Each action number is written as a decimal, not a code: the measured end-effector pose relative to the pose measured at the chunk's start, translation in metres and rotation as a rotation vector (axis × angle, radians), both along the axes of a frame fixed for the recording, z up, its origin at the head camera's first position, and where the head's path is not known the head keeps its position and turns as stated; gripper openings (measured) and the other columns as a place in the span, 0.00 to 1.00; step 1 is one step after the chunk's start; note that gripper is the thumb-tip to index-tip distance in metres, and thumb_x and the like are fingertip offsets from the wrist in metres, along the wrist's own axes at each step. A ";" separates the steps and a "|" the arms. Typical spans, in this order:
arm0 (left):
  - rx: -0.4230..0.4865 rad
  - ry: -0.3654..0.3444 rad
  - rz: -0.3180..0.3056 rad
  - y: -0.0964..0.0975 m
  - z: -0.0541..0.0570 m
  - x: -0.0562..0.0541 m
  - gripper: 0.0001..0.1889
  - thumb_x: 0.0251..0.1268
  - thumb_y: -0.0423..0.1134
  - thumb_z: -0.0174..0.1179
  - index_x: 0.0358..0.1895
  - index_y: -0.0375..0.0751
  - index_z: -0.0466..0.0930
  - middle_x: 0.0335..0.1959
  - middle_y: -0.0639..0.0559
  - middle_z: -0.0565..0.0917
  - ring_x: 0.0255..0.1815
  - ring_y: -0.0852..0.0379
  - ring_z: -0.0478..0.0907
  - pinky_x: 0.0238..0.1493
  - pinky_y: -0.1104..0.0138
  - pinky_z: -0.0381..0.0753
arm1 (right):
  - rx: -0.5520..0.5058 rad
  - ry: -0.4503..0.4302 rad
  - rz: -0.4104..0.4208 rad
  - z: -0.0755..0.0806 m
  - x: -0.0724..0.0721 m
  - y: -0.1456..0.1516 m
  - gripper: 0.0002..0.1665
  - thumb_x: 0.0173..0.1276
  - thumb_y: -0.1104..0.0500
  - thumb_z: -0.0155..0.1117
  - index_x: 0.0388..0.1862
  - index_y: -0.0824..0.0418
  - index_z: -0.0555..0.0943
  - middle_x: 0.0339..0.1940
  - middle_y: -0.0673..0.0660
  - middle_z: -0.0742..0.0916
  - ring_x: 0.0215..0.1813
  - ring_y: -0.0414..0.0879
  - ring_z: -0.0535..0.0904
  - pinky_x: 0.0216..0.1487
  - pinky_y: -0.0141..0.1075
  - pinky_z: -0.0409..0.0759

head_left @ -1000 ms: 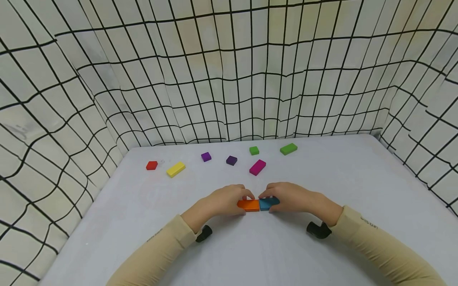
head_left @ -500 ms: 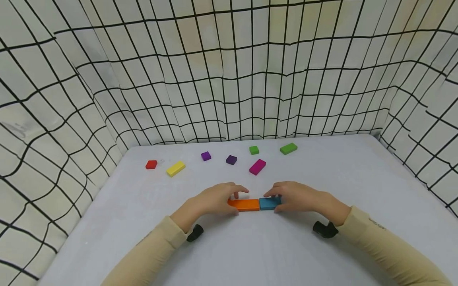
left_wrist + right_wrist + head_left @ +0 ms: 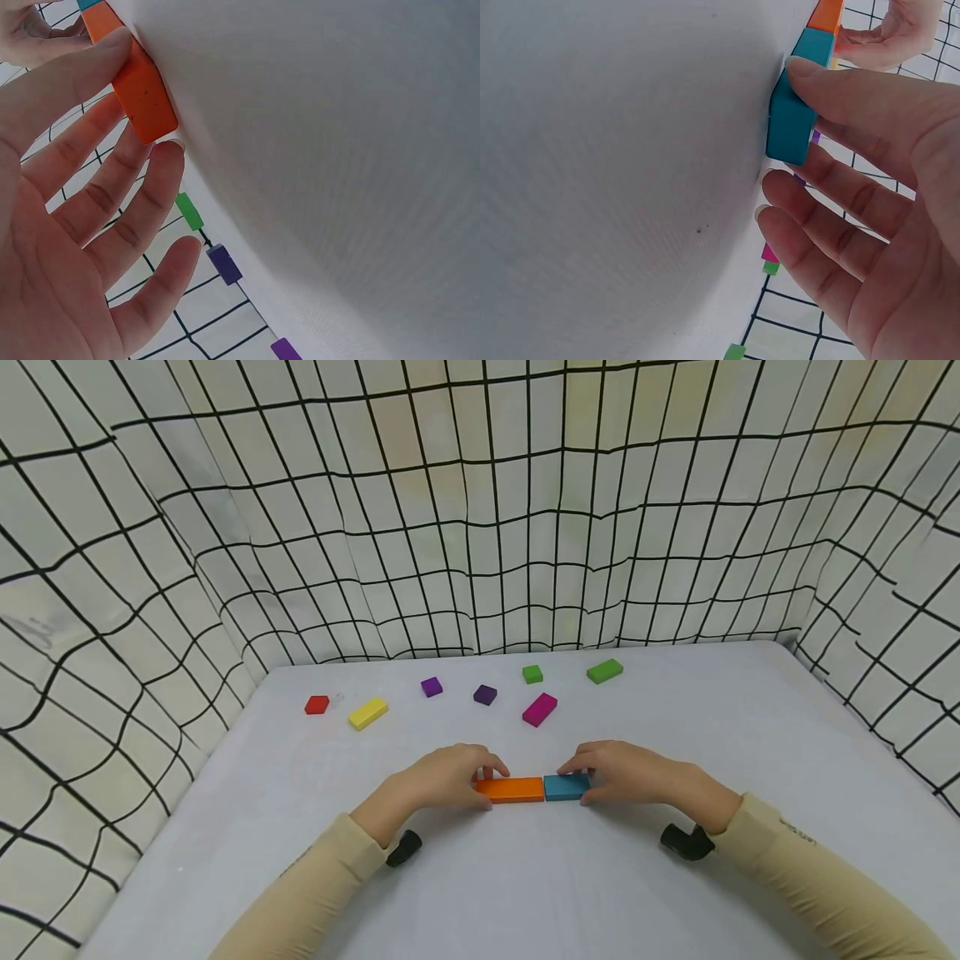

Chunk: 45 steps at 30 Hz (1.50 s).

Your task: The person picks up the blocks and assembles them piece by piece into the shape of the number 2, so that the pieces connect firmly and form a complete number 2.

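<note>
An orange block point(image 3: 512, 790) and a shorter blue block point(image 3: 567, 787) lie end to end on the white table, their short ends meeting or nearly so. My left hand point(image 3: 448, 778) pinches the orange block near its left end, thumb on the near side and fingers on the far side. In the left wrist view, the thumb point(image 3: 112, 52) lies against the orange block's side. My right hand point(image 3: 630, 775) holds the blue block around its right end in the same manner. The blue block's end point(image 3: 789, 135) shows beneath the thumb in the right wrist view.
Farther back lie a red block point(image 3: 317, 705), a yellow one point(image 3: 368, 714), two purple ones point(image 3: 431, 687) point(image 3: 485, 695), a magenta one point(image 3: 540, 710) and two green ones point(image 3: 532, 674) point(image 3: 604, 672). Black netting point(image 3: 480, 515) over white walls surrounds the table's back and sides.
My left hand has slid left along the orange block to its end, uncovering more of it. My right hand has shifted slightly right along the blue block. Both blocks stay in place.
</note>
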<state>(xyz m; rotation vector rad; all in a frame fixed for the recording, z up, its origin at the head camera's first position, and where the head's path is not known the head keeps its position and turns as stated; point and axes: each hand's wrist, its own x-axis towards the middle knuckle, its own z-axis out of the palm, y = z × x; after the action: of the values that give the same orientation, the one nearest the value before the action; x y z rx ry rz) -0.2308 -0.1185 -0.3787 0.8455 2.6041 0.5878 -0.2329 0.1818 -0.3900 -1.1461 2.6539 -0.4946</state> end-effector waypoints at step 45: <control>-0.027 -0.016 -0.019 -0.001 0.008 -0.003 0.23 0.63 0.41 0.73 0.61 0.52 0.83 0.43 0.59 0.82 0.42 0.58 0.77 0.47 0.62 0.80 | 0.027 0.031 -0.006 0.006 0.004 -0.004 0.27 0.63 0.56 0.78 0.61 0.56 0.85 0.43 0.45 0.84 0.45 0.42 0.79 0.49 0.37 0.82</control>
<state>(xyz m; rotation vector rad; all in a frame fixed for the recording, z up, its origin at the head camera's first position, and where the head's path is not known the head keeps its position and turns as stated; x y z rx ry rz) -0.2338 -0.1197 -0.3705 0.8523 2.5806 0.5506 -0.2291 0.1775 -0.3839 -1.1483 2.6823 -0.4448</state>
